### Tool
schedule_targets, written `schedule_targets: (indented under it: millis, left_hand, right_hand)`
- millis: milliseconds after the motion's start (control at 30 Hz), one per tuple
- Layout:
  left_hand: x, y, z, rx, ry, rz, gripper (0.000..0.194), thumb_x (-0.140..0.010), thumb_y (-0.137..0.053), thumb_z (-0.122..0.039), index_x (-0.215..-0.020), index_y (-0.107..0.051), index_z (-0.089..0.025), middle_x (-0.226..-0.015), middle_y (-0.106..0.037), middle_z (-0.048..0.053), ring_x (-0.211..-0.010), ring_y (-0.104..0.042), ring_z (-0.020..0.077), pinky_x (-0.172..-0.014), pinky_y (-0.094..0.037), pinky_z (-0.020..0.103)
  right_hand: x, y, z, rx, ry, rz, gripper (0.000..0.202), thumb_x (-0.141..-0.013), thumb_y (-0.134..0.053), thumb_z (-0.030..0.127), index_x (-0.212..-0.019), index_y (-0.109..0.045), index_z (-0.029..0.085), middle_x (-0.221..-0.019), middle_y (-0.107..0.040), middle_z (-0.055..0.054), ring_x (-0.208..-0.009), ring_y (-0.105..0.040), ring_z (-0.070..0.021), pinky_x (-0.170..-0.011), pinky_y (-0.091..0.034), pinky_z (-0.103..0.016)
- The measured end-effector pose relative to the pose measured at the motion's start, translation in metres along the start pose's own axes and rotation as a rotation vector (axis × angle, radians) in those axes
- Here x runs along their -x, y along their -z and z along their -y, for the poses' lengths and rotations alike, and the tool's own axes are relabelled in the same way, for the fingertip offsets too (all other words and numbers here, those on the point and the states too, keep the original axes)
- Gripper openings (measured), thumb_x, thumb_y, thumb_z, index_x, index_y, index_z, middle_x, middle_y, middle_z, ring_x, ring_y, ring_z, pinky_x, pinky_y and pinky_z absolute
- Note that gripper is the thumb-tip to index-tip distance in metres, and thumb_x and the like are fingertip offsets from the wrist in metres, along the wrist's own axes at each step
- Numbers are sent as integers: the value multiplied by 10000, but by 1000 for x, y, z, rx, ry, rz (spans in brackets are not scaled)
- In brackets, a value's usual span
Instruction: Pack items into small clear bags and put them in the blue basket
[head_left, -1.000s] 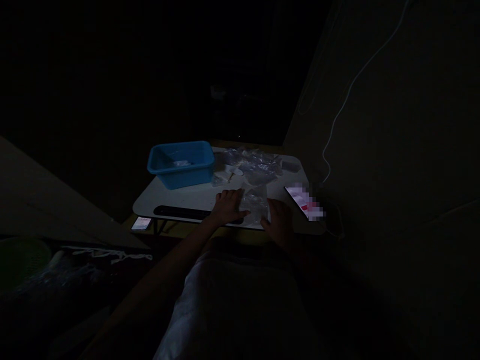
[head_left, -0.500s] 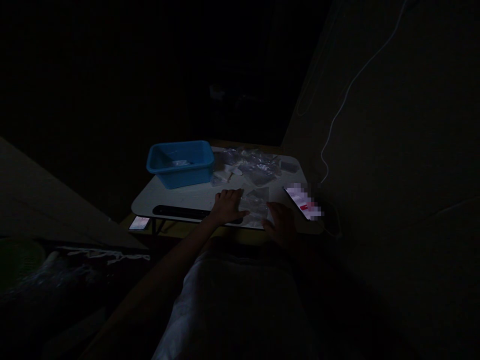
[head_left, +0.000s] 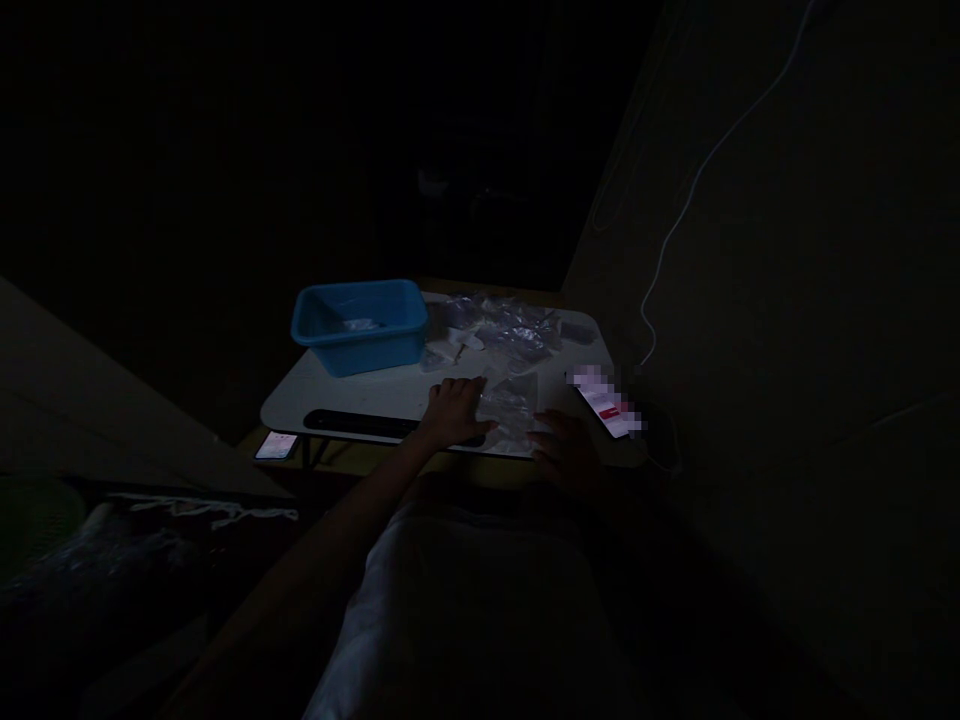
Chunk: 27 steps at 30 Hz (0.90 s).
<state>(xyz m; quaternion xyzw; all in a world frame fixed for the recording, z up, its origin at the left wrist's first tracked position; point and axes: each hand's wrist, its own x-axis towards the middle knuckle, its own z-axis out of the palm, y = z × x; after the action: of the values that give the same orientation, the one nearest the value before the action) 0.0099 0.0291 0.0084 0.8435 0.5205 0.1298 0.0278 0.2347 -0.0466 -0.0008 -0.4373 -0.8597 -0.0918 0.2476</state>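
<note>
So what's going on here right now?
A person is working in dim light at a small white table, with a clear plastic bag lying flat between both hands. The left hand is spread at its left side, the right hand at its right edge; it's too dark to tell how firmly either touches it. Behind lie more crumpled plastic and a blue basin; a lit phone lies to the right.

Very dim scene, near-black edges (the right-hand phone screen (head_left: 604, 402) bright, partly pixelated).
</note>
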Motion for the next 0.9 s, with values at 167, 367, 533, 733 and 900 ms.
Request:
schedule_targets:
  millis: [167,367,533,733,900]
  left_hand:
    - [-1,1,0,-3,10,26,782,-670,-515,-630,-1309,-286,-242,-1250,-453,88,-1098,-374,303,-863,-308,434]
    - [-1,3,-1,-19,13,31,786,-665,-526,-629,-1303,-291,-236,-1249,-447,91,-1104,-374,305,-864,-311,439]
    - [-1,3,-2,-21,32,45,775,-666,-534,-620,-1302,-293,-248,-1248,-451,86,-1113,-365,303,-874,-304,437]
    - [0,3,0,-10,12,36,773,-672,-525,-619,-1305,-296,-240,-1244,-456,87,-1097,-378,299,-868,-305,429]
    - [0,2,1,1,8,29,776,-675,-510,-629,-1309,-296,-237,-1248,-455,87,-1100,-377,296,-869,-303,430]
  right_hand:
    - [-1,3,-2,-60,19,53,268,-796,-491,252,-1033,-604,196,-1108,-609,-83,-1108,-491,-220,-887,-373,-404]
    - [1,9,0,-120,15,133,285,-774,-483,217,-1030,-607,206,-1115,-614,-73,-1155,-462,-232,-896,-364,-434]
    - [0,6,3,-156,7,87,329,-762,-472,186,-1070,-585,202,-1101,-622,-79,-1138,-481,-219,-885,-384,-429]
    - [0,1,-1,-157,8,70,267,-767,-459,168,-993,-600,188,-1080,-632,-88,-1107,-512,-219,-865,-397,-426]
    - [3,0,-4,-173,20,66,239,-762,-459,162,-964,-587,172,-1131,-604,-103,-1126,-495,-214,-871,-393,-411]
